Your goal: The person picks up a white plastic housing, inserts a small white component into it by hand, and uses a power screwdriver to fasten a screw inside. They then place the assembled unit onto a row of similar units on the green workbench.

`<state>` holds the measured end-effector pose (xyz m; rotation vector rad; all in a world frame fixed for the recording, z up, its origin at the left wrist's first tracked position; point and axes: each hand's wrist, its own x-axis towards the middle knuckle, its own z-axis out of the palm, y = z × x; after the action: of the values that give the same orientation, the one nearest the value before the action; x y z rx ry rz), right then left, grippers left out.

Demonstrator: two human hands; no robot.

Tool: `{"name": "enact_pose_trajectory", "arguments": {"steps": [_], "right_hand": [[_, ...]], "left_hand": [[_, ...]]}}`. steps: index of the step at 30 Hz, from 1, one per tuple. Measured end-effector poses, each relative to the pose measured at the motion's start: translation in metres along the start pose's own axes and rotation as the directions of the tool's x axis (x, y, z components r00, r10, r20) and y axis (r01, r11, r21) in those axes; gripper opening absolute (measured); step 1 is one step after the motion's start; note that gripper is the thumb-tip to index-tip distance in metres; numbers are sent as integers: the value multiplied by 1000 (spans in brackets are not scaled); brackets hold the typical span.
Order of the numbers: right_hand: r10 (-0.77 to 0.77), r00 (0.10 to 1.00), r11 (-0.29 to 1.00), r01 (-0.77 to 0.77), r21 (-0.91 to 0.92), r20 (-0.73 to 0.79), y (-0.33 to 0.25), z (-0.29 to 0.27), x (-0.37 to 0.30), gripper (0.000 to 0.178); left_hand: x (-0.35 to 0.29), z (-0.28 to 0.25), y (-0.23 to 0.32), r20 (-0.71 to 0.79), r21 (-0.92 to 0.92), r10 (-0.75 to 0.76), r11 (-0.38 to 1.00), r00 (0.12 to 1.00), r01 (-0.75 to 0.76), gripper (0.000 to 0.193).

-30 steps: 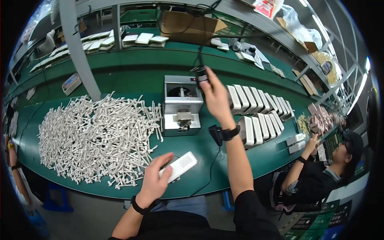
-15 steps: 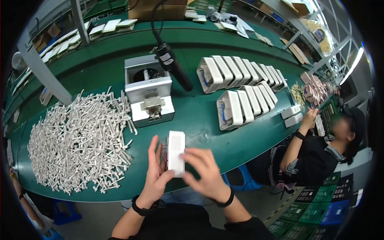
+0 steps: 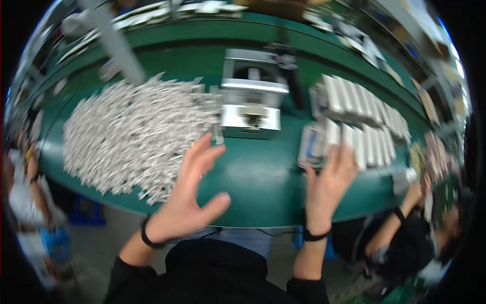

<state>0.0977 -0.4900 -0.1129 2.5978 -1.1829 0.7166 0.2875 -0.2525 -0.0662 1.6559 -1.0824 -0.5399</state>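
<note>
Over the near edge of a big pile of small white plastic parts, my left hand is open, its thumb and fingers spread with nothing in them. My right hand is at the near side of the front row of white slotted housings. Its fingers and thumb are apart, and its fingertips cover part of the nearest housings; whether they touch them is blurred. A blue bit shows inside the leftmost housing, whose open side faces left.
A grey and silver bench machine stands behind my hands, with a black cylindrical tool hanging at its right. Another row of housings stands farther back. A co-worker sits at the right; another person's arm shows at far left.
The white housing between my hands has left them. My hands have moved apart, the right one to the housing rows. The view has swung left and is blurred.
</note>
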Motion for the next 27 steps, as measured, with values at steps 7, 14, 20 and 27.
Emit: {"name": "enact_pose_trajectory", "arguments": {"steps": [7, 14, 20, 27], "right_hand": [[-277, 961, 935, 264, 236, 23, -37, -22, -28, 70], [-169, 971, 985, 171, 4, 168, -16, -13, -10, 68], [-121, 960, 987, 143, -69, 254, -14, 15, 20, 65], [-229, 973, 972, 228, 53, 23, -49, -4, 23, 57]], "left_hand": [[51, -253, -128, -516, 393, -1, 888, 856, 238, 54], [164, -426, -226, -590, 775, -363, -7, 721, 632, 93], [204, -543, -357, -280, 905, -35, 323, 959, 276, 92], [236, -492, -400, -73, 977, -45, 200, 996, 81, 47]]}}
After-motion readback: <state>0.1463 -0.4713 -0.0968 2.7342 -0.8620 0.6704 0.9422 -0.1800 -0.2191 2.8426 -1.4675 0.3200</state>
